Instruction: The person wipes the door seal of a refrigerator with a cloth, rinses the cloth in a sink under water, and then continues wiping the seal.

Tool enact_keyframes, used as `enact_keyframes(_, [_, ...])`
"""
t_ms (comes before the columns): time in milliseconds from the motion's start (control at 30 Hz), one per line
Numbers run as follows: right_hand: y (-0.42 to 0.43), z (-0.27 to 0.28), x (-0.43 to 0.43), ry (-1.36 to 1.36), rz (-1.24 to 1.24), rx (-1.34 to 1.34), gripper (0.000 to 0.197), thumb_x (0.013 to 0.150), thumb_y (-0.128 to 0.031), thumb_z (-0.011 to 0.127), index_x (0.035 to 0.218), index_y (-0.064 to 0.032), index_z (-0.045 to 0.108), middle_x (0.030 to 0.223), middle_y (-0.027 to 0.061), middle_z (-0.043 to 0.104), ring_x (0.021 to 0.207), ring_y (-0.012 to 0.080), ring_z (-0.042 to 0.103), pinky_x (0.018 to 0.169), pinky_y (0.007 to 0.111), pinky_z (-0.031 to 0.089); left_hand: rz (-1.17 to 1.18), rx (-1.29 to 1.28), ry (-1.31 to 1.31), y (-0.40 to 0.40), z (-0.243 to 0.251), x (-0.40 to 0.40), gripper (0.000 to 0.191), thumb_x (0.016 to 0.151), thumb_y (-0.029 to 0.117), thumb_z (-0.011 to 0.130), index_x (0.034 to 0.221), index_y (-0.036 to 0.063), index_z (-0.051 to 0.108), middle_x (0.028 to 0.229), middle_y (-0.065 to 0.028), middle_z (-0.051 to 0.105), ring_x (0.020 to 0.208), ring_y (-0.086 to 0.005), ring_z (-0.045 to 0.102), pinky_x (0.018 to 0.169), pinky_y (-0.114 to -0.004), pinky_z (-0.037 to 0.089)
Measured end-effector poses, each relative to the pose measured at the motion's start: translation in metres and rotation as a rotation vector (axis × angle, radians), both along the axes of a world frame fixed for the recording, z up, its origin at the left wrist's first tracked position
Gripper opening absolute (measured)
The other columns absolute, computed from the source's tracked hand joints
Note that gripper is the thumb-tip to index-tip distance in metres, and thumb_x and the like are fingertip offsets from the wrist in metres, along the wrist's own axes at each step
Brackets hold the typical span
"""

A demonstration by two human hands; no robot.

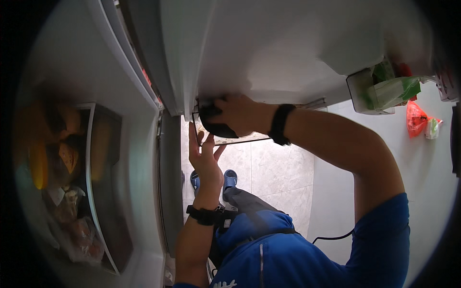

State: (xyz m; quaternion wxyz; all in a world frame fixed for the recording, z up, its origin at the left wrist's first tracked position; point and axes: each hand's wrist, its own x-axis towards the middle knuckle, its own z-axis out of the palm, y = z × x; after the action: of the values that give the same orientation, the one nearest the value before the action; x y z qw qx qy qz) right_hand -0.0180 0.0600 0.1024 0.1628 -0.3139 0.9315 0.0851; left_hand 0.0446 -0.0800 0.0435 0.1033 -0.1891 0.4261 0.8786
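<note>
My right hand (242,114) is pressed over a rounded black item (219,129), its fingers spread across the top. What the item is made of cannot be told. Beneath it is a clear, dark-edged bin or shelf (257,137) on the inside of an open refrigerator door (288,46); pale specks show through it. My left hand (208,169) reaches up from below, fingers around the near left corner of that clear piece. Part of the left fingers shows through it.
At left, the refrigerator compartment has a white-rimmed drawer (90,151) of bagged food and a yellow item (38,166). A door bin (362,94) at upper right holds green packages. Beyond it are a red plastic bag (417,118) and a small package (432,129). Blue slippers (230,179) stand on floor tiles.
</note>
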Motion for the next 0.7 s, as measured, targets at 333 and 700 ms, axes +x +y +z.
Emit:
enact_keyframes(333, [-0.021, 0.028, -0.018, -0.37, -0.39, -0.087, 0.053, 0.075, -0.009, 0.055, 0.125, -0.0244, 0.046, 0.12, 0.0176, 0.042, 0.102, 0.0333, 0.051, 0.078, 0.042, 0.048, -0.127, 0.002, 0.05, -0.009, -0.002, -0.002, 0.065, 0.082, 0.018, 0.055, 0.137, 0.0139, 0.02, 0.126, -0.0132, 0.033, 0.115, -0.0249, 0.042, 0.087, -0.04, 0.046])
enact_keyframes(700, [-0.01, 0.024, -0.013, -0.423, -0.036, 0.048, 0.044, 0.079, -0.02, 0.054, 0.12, -0.0351, 0.047, 0.119, 0.0075, 0.046, 0.104, 0.0313, 0.052, 0.081, 0.039, 0.048, -0.095, 0.027, 0.047, -0.013, -0.004, -0.007, 0.064, 0.083, 0.008, 0.052, 0.138, 0.012, 0.022, 0.119, -0.0119, 0.035, 0.102, -0.0207, 0.05, 0.086, -0.034, 0.048])
